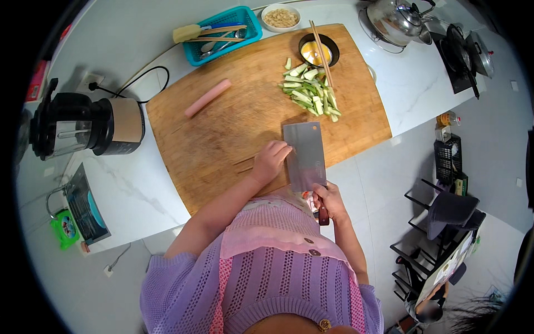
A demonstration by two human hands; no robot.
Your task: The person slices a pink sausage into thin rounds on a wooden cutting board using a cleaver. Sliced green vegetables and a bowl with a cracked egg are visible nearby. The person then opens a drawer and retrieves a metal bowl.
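Note:
My right hand (pixel 331 202) grips the wooden handle of a broad cleaver (pixel 306 154). Its blade lies over the near right part of a large wooden cutting board (pixel 233 137). My left hand (pixel 270 160) is bent over the board with its fingertips at the left edge of the blade; whether anything is under them is hidden. Beyond the blade is a pile of cut green vegetable strips (pixel 311 92). A whole pink sausage (pixel 207 98) lies apart at the left. Behind the pile stands a black bowl (pixel 337 48) of beaten egg, with chopsticks (pixel 320 50) resting across it.
A teal basket (pixel 194 56) of utensils and a white bowl (pixel 281 18) of pale pieces stand behind the board. A blender (pixel 125 121) is at the left, near a sink (pixel 85 204). At the back right is a steel kettle (pixel 394 23). A person (pixel 429 311) sits at a table.

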